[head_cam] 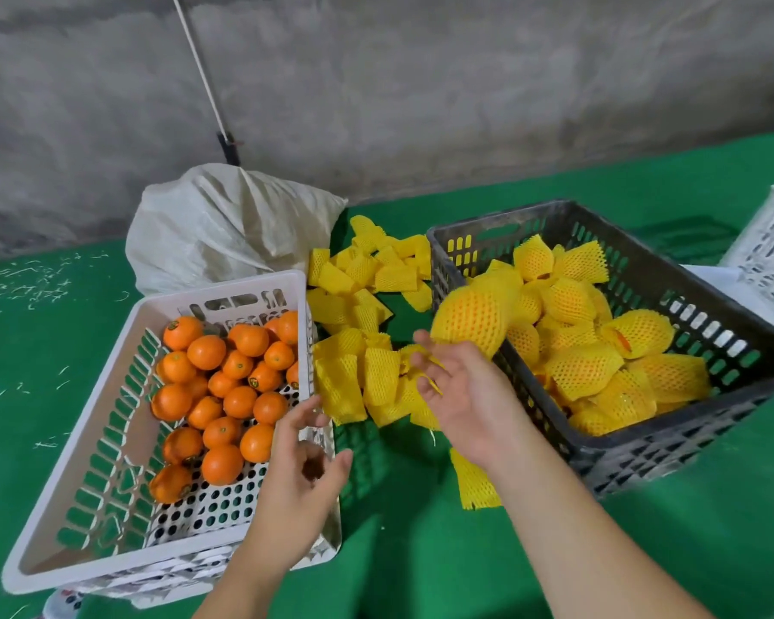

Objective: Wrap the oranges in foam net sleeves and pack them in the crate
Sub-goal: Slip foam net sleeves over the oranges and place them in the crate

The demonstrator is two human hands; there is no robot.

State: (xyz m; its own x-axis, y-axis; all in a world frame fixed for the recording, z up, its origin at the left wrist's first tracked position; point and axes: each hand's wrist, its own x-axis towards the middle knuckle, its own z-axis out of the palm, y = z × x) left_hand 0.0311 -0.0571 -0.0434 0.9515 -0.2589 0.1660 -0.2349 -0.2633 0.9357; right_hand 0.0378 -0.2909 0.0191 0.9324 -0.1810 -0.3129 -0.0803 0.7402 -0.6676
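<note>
Dark crate roughly half full of wrapped oranges | white crate beside it holds many bare | a wrapped orange at its rim | both hands' fingers spread, gripping nothing

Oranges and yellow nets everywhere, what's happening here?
A person is packing oranges. Bare oranges sit in the white crate on the left. Empty yellow foam sleeves lie piled on the green table between the crates. The dark crate on the right holds wrapped oranges. One wrapped orange is at the dark crate's edge, just beyond the open right hand. The left hand is open over the white crate's corner, holding nothing.
</note>
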